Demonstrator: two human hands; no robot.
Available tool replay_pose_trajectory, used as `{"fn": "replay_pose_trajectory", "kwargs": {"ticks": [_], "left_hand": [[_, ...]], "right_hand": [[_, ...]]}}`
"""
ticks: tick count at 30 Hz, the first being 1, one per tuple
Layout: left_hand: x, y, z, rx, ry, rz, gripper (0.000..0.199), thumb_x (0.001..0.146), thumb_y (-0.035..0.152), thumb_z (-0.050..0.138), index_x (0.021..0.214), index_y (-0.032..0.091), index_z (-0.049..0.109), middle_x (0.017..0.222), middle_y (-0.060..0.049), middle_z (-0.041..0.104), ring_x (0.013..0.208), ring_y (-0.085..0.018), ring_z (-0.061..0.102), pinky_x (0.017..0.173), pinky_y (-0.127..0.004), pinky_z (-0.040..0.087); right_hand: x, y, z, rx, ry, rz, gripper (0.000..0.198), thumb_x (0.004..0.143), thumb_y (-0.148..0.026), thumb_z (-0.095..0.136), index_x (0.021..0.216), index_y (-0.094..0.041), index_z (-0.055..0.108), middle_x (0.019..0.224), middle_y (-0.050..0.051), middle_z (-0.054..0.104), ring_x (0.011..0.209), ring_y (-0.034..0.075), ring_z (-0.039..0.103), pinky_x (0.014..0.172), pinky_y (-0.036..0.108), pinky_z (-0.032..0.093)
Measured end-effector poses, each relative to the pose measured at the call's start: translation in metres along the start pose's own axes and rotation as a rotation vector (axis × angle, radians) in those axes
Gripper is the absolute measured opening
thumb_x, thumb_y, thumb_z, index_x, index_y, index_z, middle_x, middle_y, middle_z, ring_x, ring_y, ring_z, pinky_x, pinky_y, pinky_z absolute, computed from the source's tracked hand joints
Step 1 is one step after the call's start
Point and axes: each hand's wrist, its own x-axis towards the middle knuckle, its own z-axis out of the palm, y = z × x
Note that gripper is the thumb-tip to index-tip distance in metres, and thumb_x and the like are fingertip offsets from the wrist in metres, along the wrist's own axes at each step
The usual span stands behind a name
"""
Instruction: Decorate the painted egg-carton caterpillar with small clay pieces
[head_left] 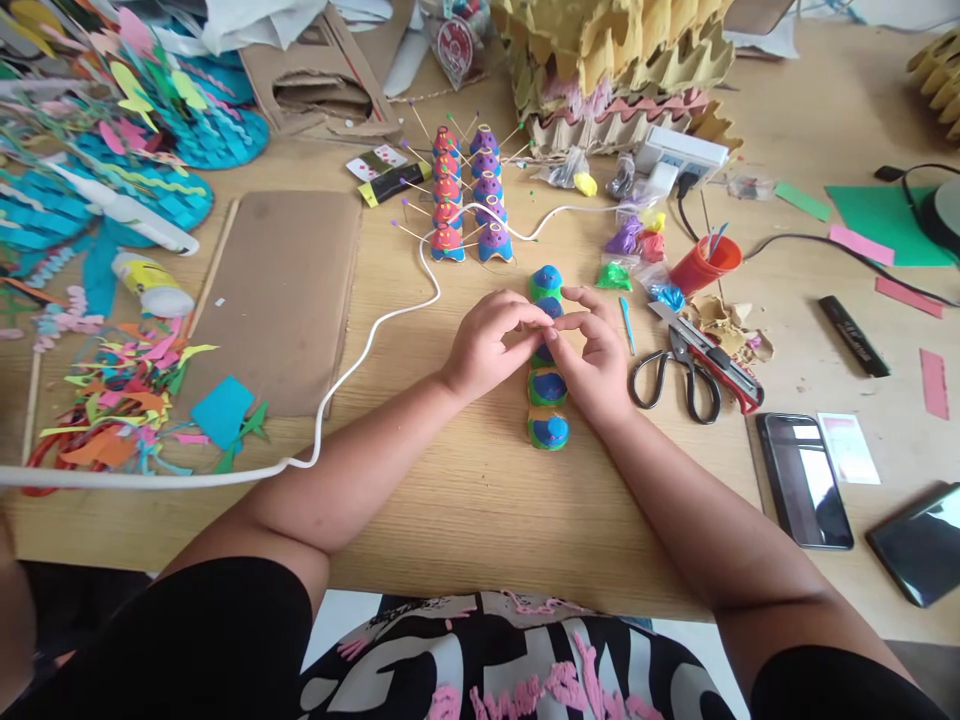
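My left hand (501,342) and my right hand (592,352) meet fingertip to fingertip above a row of blue and green painted egg-carton cups (548,388). Thumb and forefinger of each hand are pinched together. Whatever lies between them is too small to make out. The hands cover the middle of the row, while cups show at its far and near ends. Just right of my right hand lie a small blue modelling tool (627,326) and black-handled scissors (679,372).
Behind stand red cup figures (447,190) and purple ones (487,190) with pins sticking out. A white cable (375,335) crosses the table on the left, beside a cardboard sheet (277,290). A red cutter (720,365), orange cup (705,262) and phone (806,480) lie rightward.
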Motion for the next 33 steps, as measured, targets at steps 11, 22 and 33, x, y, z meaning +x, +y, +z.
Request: {"fn": "replay_pose_trajectory", "kwargs": {"ticks": [11,22,33], "left_hand": [[-0.001,-0.002,0.001,-0.071,0.057,-0.143,0.019,0.097,0.013,0.076,0.114,0.02,0.077,0.09,0.001,0.075,0.077,-0.01,0.065,0.073,-0.022,0.054],[-0.001,-0.002,0.001,-0.106,0.007,-0.18,0.014,0.1,0.015,0.071,0.111,0.02,0.077,0.097,-0.003,0.08,0.086,-0.012,0.072,0.076,-0.024,0.057],[-0.002,-0.001,0.004,-0.122,-0.026,-0.204,0.014,0.097,0.013,0.071,0.107,0.019,0.079,0.096,-0.003,0.08,0.084,-0.012,0.072,0.077,-0.024,0.058]], "right_hand": [[0.007,0.0,-0.003,0.157,0.101,0.015,0.047,0.106,-0.062,0.059,0.077,-0.025,0.066,0.123,0.007,0.074,0.128,0.027,0.068,0.125,0.054,0.05],[0.013,0.017,0.002,0.225,0.124,0.054,0.037,0.093,-0.065,0.079,0.097,-0.028,0.077,0.126,0.008,0.068,0.134,0.027,0.065,0.127,0.054,0.05],[0.015,0.013,0.001,0.167,0.167,0.047,0.053,0.104,-0.067,0.061,0.073,-0.024,0.063,0.115,0.006,0.072,0.122,0.023,0.068,0.119,0.047,0.051]]}}
